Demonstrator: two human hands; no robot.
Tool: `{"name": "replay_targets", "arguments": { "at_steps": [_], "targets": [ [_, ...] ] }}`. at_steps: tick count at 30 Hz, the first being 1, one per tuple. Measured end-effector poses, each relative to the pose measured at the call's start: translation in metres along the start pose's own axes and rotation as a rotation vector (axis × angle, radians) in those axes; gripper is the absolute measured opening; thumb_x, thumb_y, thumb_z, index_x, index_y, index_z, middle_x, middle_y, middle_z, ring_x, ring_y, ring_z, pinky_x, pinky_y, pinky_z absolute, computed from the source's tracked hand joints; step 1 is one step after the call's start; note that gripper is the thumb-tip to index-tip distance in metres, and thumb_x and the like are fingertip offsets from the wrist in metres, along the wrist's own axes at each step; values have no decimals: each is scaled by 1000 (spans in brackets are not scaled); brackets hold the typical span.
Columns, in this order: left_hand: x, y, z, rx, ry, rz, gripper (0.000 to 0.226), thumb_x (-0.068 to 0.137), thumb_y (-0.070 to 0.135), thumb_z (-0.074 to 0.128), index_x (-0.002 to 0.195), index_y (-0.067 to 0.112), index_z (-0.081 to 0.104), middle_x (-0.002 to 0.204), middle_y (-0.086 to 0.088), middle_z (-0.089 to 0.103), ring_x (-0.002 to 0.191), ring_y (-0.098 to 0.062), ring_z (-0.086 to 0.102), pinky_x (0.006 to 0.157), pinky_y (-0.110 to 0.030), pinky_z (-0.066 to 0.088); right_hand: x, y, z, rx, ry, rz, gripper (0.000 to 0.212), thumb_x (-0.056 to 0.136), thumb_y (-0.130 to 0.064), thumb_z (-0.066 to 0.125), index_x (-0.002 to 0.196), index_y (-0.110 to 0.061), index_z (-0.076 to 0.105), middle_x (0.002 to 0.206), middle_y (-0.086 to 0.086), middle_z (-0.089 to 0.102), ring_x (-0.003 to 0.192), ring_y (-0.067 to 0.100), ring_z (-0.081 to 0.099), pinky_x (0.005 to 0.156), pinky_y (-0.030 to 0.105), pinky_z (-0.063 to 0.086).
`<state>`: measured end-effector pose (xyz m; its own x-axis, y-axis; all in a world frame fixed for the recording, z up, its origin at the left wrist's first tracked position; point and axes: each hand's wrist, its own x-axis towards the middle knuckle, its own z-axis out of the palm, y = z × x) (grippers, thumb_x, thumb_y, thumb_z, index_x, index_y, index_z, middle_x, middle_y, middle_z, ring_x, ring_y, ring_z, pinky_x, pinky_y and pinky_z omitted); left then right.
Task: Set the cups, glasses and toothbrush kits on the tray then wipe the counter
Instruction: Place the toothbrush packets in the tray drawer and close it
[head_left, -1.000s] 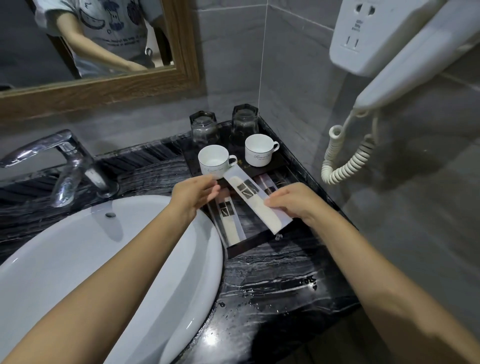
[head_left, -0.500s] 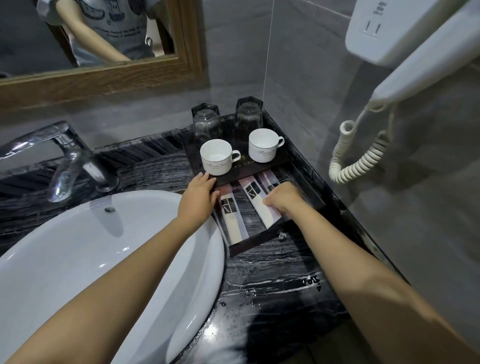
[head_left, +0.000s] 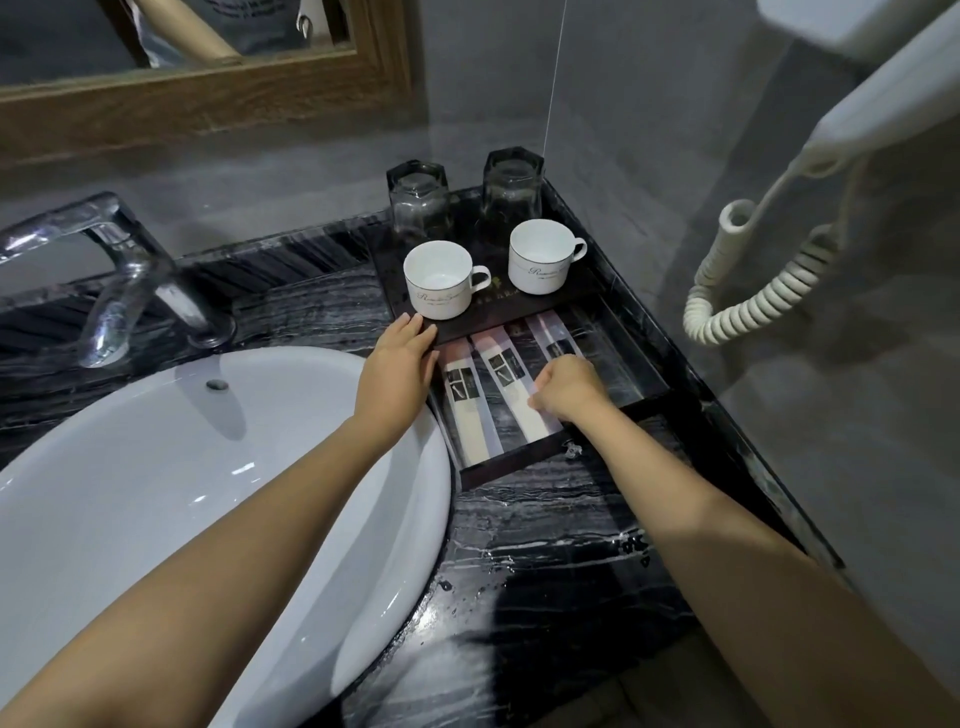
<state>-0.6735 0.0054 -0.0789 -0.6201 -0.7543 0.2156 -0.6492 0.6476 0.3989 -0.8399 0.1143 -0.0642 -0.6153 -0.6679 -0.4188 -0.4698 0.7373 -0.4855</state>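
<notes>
Nudging middle toothbrush kit (head_left: 511, 392), our right hand (head_left: 566, 387) pinching it, left hand (head_left: 400, 364) flat on tray (head_left: 519, 462); wet tabletop (head_left: 545, 545) at 6 o'clock risks tray sliding.

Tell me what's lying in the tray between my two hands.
Two toothbrush kits: one beside the left hand, the next running under the right hand's fingertips. Bare tray floor separates them, in the head view.

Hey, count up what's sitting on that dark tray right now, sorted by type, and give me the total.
White cups: 2, left and right
Glasses: 2, left and right
Toothbrush kits: 3, left, middle and right
Total on the tray: 7
</notes>
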Motion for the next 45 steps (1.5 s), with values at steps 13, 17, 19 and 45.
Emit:
{"name": "replay_targets", "arguments": {
  "at_steps": [13,17,19,45],
  "targets": [
    [-2,3,1,-1,24,-2,36,92,12,48,127,3,52,141,-16,46,136,-32,34,114,-36,25,2,3,-5,-99,-59,-60,14,81,-11,68,87,1,63,100,19,69,85,28,67,84,43,58],
    [-1,3,0,16,9,10,37,93,12,48,128,3,51,142,-16,45,137,-32,34,114,-36,25,-10,13,-12,-8,158,-202,12,85,-12,62,87,-1,64,87,11,66,80,26,62,76,37,56],
    [-1,3,-1,14,2,4,37,92,12,48,128,3,51,142,-17,45,137,-32,34,114,-36,25,-25,25,-20,138,241,-279,10,84,-16,65,88,-6,65,76,1,59,74,18,57,69,29,50],
    [-4,1,-12,-14,-143,63,48,97,29,40,135,1,40,149,-15,34,143,-29,20,115,-35,18,-30,41,53,904,403,41,11,81,-2,67,89,-5,60,87,16,67,85,31,69,82,38,57]
  ]
}}
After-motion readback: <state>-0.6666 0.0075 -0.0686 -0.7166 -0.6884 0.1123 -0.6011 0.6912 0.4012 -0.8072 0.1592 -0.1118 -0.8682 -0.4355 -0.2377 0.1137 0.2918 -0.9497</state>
